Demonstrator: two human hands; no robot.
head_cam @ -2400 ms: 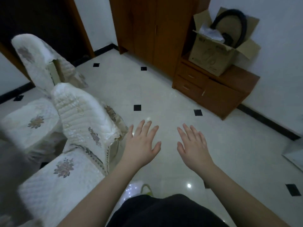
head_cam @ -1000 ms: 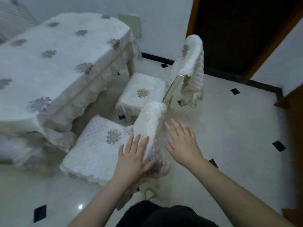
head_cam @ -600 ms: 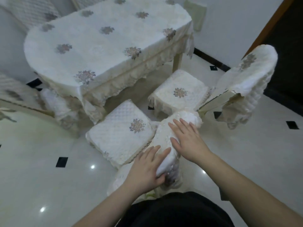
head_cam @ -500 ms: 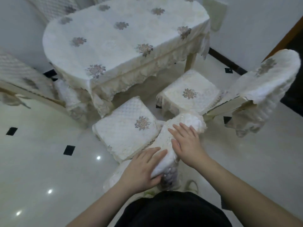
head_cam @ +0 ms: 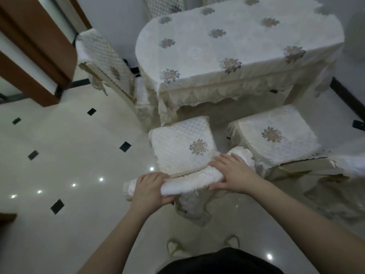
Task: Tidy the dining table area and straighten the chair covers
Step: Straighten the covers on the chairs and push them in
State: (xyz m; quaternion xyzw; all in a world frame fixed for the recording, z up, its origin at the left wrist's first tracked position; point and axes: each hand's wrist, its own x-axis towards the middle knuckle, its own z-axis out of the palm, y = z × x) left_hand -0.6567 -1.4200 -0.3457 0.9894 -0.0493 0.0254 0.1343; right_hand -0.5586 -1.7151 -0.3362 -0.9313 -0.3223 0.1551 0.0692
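Observation:
A chair with a white quilted cover stands in front of me, its seat (head_cam: pixel 177 143) facing the table. Its backrest cover (head_cam: pixel 193 179) runs left to right under my hands. My left hand (head_cam: pixel 150 187) is wrapped around the left part of the backrest top, fingers curled over the fabric. My right hand (head_cam: pixel 232 173) lies on the right part, fingers spread and pressing the cover. The cover's lace skirt (head_cam: pixel 194 206) hangs below the backrest. The dining table (head_cam: pixel 237 42) wears a white flowered cloth.
A second covered chair (head_cam: pixel 272 135) stands to the right, its backrest cover (head_cam: pixel 335 167) partly off. A third covered chair (head_cam: pixel 106 62) sits at the table's left end. A brown wooden door frame (head_cam: pixel 33 46) is at the far left. The floor is glossy white tile.
I have stepped around behind the near chair, so its backrest now lies crosswise. My left hand has closed around the backrest top; my right hand stays pressed on the cover.

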